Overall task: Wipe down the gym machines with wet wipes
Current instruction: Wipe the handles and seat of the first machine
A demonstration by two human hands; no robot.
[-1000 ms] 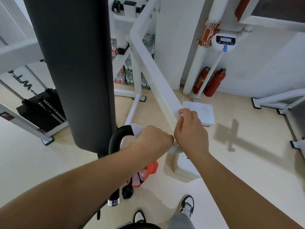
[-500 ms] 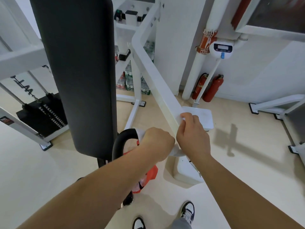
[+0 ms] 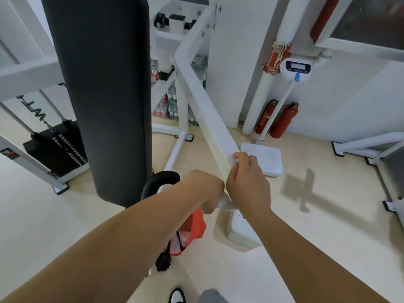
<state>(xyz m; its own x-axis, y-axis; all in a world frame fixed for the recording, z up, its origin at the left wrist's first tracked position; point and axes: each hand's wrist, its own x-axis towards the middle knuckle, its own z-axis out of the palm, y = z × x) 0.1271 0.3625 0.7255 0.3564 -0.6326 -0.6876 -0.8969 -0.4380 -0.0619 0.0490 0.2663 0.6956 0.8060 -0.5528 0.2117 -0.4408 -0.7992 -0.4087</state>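
Note:
A white gym machine has a sloping white bar (image 3: 205, 110) running from upper middle down to my hands. A tall black pad (image 3: 105, 92) stands on its left. My right hand (image 3: 248, 182) wraps round the lower end of the bar and presses a white wet wipe (image 3: 235, 159) against it; only a sliver of wipe shows past the fingers. My left hand (image 3: 202, 185) grips the white part of the curved handle, whose black grip (image 3: 162, 179) arcs out to the left.
An orange bag (image 3: 192, 230) hangs under the handle. A white floor scale (image 3: 265, 159) with a display pole stands behind my right hand. Two red fire extinguishers (image 3: 282, 120) lean at the wall. A black weight stack (image 3: 56, 147) sits left; another white frame (image 3: 369, 143) is right.
My right hand has slid a little up the sloping bar with the wipe. My left hand keeps its grip on the handle. The view has tilted slightly.

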